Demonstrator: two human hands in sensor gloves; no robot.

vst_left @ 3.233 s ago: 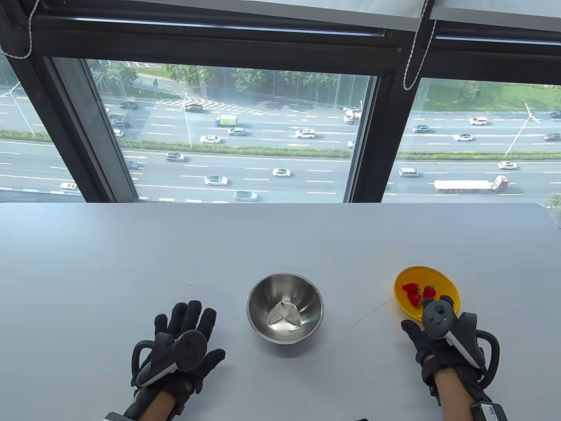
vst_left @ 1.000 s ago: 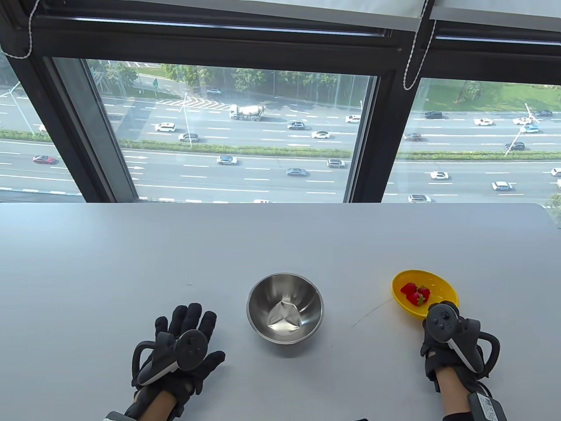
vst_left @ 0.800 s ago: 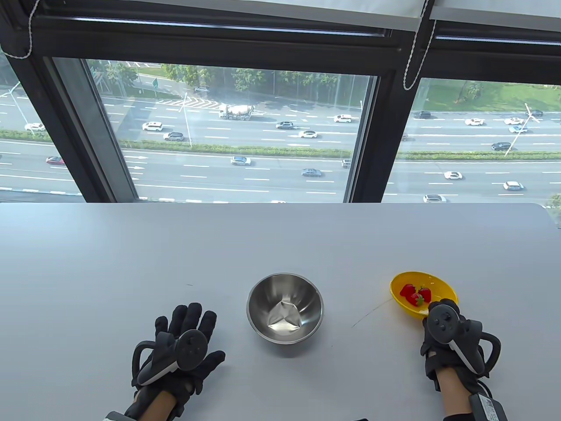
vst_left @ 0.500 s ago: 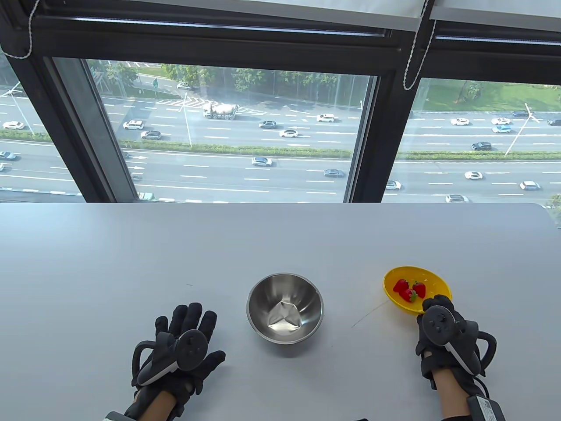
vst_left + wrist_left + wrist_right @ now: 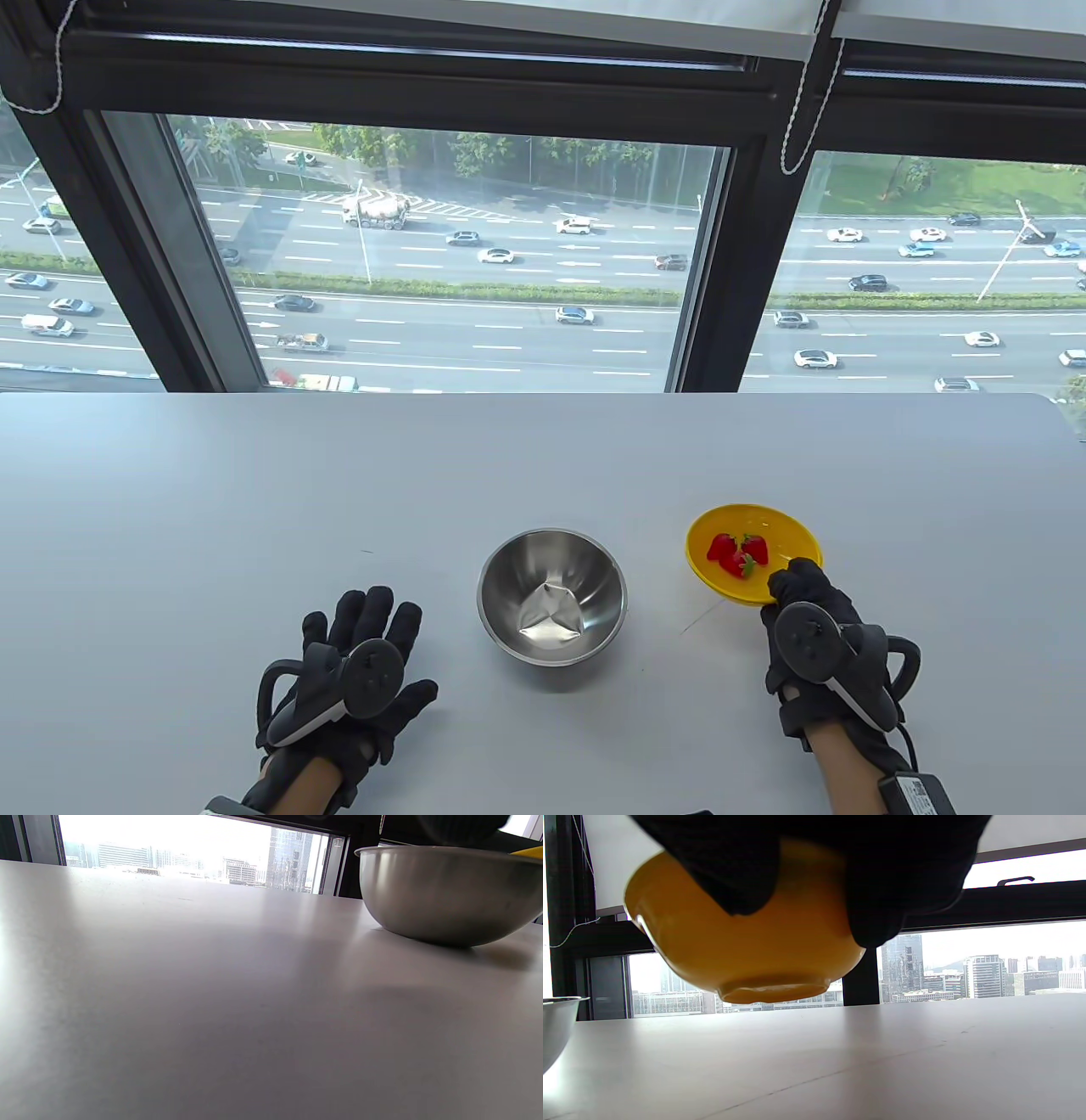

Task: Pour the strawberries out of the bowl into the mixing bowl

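Note:
A yellow bowl [image 5: 776,531] holds three red strawberries [image 5: 738,552]. My right hand [image 5: 802,594] grips its near rim and holds it lifted off the table, to the right of the steel mixing bowl [image 5: 551,607]. In the right wrist view the yellow bowl [image 5: 746,955] hangs above the table with my gloved fingers [image 5: 882,878] around it, and the steel bowl's edge [image 5: 555,1027] shows at left. My left hand [image 5: 356,662] rests flat and open on the table, left of the steel bowl. The steel bowl also shows in the left wrist view [image 5: 445,895].
The grey table [image 5: 339,492] runs to a window at its far edge. A thin dark scratch line [image 5: 700,624] marks the table between the two bowls.
My right hand has lifted the yellow bowl off the table and carried it left toward the steel bowl. The left hand has not moved.

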